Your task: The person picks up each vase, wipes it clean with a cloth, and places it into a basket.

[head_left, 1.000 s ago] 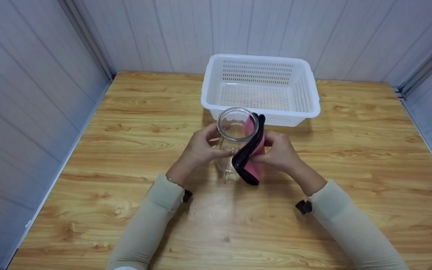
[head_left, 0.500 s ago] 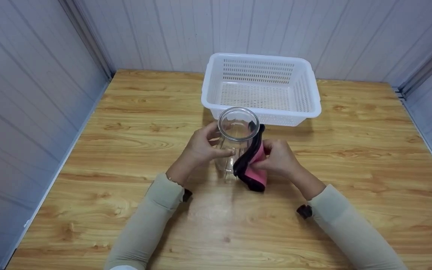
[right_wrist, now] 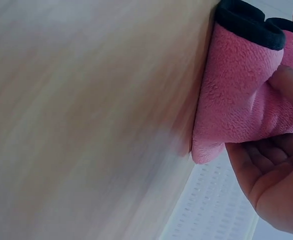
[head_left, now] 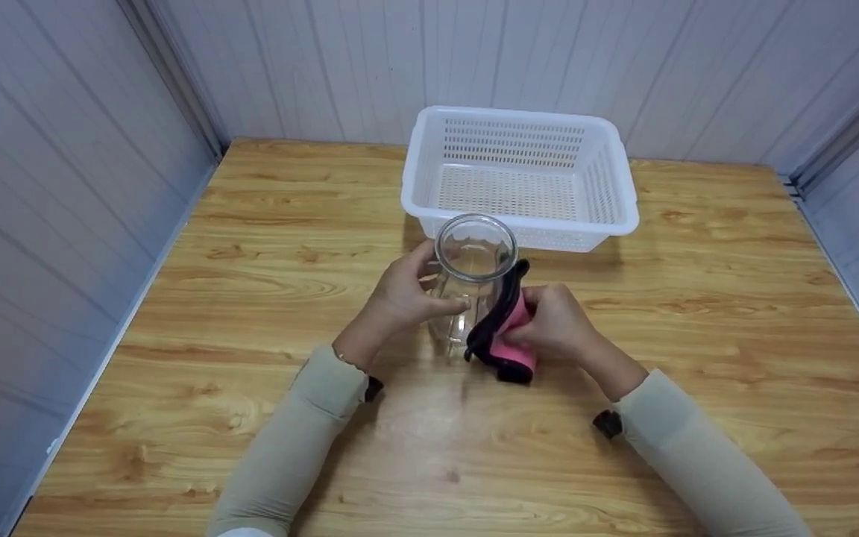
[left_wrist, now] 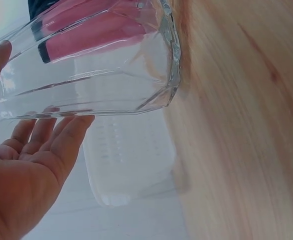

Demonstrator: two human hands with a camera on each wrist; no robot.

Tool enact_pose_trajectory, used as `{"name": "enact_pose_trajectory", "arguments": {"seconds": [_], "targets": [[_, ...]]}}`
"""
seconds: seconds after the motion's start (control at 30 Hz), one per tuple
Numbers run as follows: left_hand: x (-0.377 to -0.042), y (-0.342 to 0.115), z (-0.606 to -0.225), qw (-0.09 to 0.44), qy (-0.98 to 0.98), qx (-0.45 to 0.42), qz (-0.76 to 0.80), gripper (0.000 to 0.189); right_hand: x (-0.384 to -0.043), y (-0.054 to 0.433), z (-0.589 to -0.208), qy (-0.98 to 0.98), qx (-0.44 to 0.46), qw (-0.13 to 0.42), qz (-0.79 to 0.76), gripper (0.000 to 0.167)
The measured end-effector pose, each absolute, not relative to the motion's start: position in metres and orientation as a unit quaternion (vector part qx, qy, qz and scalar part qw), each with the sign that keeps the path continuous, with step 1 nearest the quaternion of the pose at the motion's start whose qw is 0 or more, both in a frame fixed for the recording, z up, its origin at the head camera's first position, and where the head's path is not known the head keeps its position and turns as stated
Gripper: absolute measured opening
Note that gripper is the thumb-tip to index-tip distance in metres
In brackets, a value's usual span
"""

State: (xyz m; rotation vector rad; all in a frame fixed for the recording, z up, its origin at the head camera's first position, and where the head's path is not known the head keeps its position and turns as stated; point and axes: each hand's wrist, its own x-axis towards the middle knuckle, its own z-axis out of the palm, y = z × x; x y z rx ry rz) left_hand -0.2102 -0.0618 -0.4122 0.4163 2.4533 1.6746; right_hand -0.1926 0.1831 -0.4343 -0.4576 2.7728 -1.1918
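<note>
A clear glass jar (head_left: 453, 317) with a round open mouth stands upright on the table. My left hand (head_left: 405, 293) grips its left side, thumb on the near face and fingers round the far side; the left wrist view shows the jar's faceted wall (left_wrist: 111, 90) between thumb and fingers. My right hand (head_left: 555, 319) pinches a folded pink cloth (head_left: 513, 350) with black edging, held against the jar's right side. In the right wrist view the fluffy cloth (right_wrist: 241, 90) is bunched between thumb and fingers, its lower edge at the tabletop.
A white perforated plastic basket (head_left: 418, 179) stands behind the jar, close to the back wall (head_left: 370, 67). Wood-grain tabletop (head_left: 250, 313) spreads around the hands. Pale panels rise at the left and right sides.
My right hand has moved the cloth down along the jar's right side, toward me. The left hand and jar have barely moved.
</note>
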Motion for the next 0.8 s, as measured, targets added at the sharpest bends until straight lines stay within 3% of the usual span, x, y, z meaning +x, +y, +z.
{"name": "enact_pose_trajectory", "arguments": {"seconds": [0.43,0.8], "targets": [[-0.207,-0.058,-0.415,0.067,0.797,0.128,0.586,0.08,-0.189,0.185,-0.44,0.889,-0.119,0.016,-0.442,0.012],[-0.209,-0.063,-0.412,0.022,0.821,0.18,0.541,0.079,-0.196,0.18,-0.408,0.847,-0.148,-0.045,-0.508,0.01]]}}
